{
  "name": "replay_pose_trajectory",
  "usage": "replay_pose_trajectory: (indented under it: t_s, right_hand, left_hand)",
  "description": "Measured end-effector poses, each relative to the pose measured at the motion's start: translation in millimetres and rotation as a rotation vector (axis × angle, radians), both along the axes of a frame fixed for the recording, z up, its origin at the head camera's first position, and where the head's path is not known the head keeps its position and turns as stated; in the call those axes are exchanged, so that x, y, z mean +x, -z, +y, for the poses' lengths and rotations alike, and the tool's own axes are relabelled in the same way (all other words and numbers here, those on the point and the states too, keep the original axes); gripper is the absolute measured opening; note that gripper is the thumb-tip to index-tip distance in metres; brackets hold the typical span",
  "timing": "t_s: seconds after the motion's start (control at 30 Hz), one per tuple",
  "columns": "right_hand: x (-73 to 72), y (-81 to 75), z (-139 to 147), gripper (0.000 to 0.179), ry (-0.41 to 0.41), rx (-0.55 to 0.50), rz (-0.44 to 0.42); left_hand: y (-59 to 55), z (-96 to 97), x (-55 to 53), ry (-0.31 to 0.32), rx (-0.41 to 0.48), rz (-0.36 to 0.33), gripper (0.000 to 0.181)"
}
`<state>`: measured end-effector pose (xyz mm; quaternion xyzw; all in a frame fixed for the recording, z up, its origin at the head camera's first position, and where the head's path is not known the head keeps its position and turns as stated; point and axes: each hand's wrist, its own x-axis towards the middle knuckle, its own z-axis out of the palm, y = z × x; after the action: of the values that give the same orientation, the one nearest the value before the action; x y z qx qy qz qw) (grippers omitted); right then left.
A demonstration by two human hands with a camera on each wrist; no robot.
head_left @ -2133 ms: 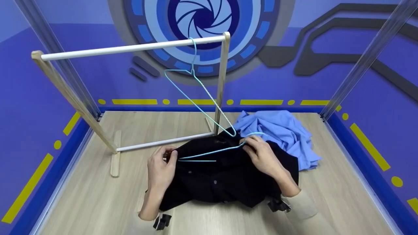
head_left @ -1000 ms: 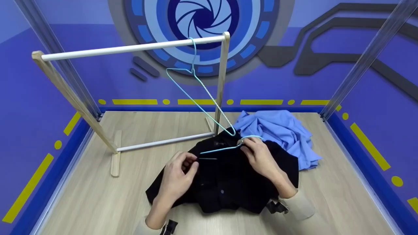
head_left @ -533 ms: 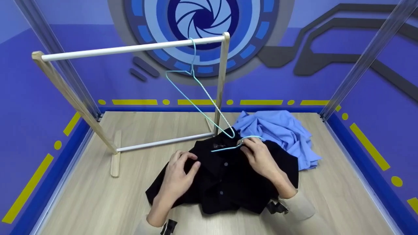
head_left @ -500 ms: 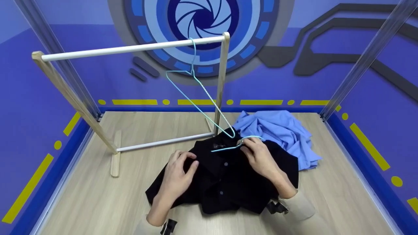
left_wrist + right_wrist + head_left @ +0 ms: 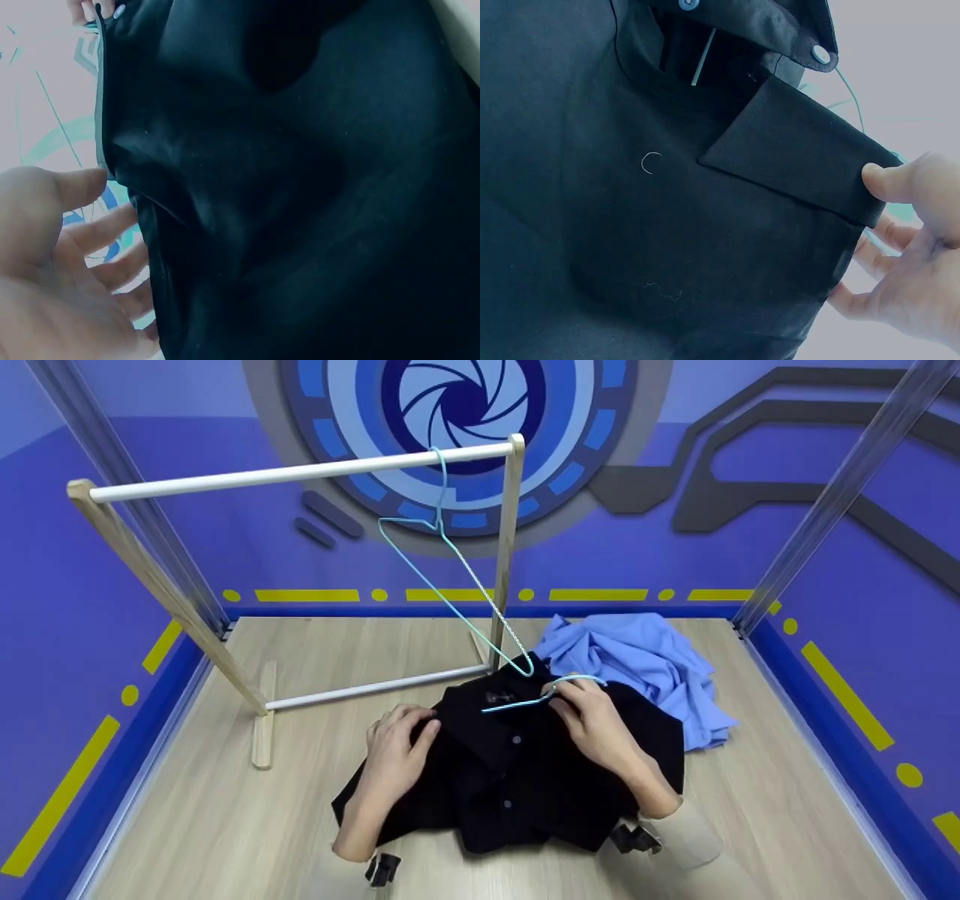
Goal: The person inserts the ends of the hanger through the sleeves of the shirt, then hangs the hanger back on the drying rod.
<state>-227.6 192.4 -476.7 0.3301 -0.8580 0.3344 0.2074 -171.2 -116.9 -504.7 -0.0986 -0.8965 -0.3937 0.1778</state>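
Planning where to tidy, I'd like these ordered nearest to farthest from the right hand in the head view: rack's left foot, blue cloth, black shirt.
1. Black shirt: held in the right hand.
2. Blue cloth: just beyond, back right.
3. Rack's left foot: far left.

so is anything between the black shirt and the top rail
Yes: on the white top rail, toward the right, hangs a light-blue wire hanger, its lower corner overlapping the black button-up shirt in the head view.

A lab-like setting: printed blue wall panels [image 5: 615, 556], metal corner posts [image 5: 837, 495], wood-grain tabletop [image 5: 184, 810].
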Motion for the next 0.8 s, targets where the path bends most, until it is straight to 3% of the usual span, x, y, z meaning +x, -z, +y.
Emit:
replay_pose_trajectory:
  t_s: [0.4, 0.8]
  right_hand:
    - [2.0, 1.0, -2.2, 0.016, 0.002, -0.002, -0.009]
    - [4.2, 2.9, -7.9, 0.016, -0.010, -0.001, 0.007]
  left_hand:
    - [1.2, -0.9, -3.1, 0.112, 0.046, 0.111, 0.017]
    - [-3.3, 2.4, -2.1, 0.174, 0.058, 0.073, 0.016]
